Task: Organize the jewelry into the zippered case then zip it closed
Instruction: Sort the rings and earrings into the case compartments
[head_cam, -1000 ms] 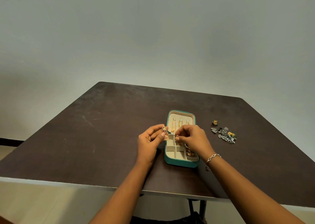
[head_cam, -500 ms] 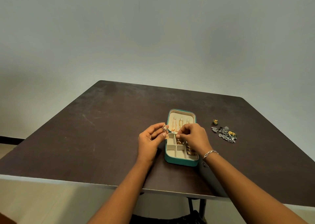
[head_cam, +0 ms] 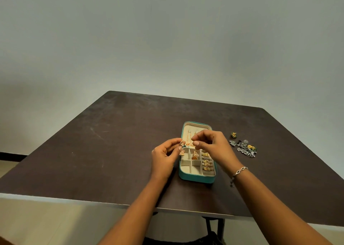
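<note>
A teal zippered case lies open on the dark table, its cream lid flat at the far end with gold chains on it. Its compartments hold a gold jhumka earring and a row of rings. My left hand pinches a matching gold jhumka earring at the case's left edge. My right hand hovers over the case's hinge, thumb and forefinger curled close together with nothing visible between them.
A loose pile of silver and gold jewelry lies on the table right of the case, with one small gold piece just beyond it. The table's near edge runs below my forearms.
My right hand has lifted up and away from the compartments, uncovering a gold earring lying in one of them. My left hand still holds its earring in the same place.
</note>
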`<state>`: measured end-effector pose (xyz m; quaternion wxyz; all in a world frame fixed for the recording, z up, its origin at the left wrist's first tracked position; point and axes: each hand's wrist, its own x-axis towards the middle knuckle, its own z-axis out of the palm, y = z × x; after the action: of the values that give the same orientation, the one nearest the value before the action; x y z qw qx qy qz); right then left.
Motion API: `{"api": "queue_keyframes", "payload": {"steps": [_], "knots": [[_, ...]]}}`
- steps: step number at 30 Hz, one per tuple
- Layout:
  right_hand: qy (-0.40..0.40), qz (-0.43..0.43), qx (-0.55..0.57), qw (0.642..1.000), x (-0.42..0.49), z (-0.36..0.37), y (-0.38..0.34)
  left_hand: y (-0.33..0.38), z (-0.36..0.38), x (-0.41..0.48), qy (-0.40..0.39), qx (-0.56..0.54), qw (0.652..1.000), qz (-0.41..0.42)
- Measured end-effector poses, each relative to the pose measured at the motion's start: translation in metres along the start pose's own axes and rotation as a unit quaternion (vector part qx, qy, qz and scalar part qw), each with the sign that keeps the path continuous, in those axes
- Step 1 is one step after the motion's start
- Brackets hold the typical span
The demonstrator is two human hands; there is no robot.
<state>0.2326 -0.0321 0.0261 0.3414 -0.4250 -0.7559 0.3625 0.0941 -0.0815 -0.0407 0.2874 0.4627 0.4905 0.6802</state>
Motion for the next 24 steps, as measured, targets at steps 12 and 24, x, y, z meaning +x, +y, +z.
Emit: {"api": "queue_keyframes", "payload": {"steps": [12,24], "knots": [[-0.005,-0.009,0.096,0.995,-0.015,-0.011,0.007,0.019,0.022,-0.003,-0.066,0.204,0.972,0.097],[0.022,0.007,0.051,0.998,-0.01,-0.019,0.016,0.029,0.035,0.004,-0.072,0.205,0.974,0.058]]}}
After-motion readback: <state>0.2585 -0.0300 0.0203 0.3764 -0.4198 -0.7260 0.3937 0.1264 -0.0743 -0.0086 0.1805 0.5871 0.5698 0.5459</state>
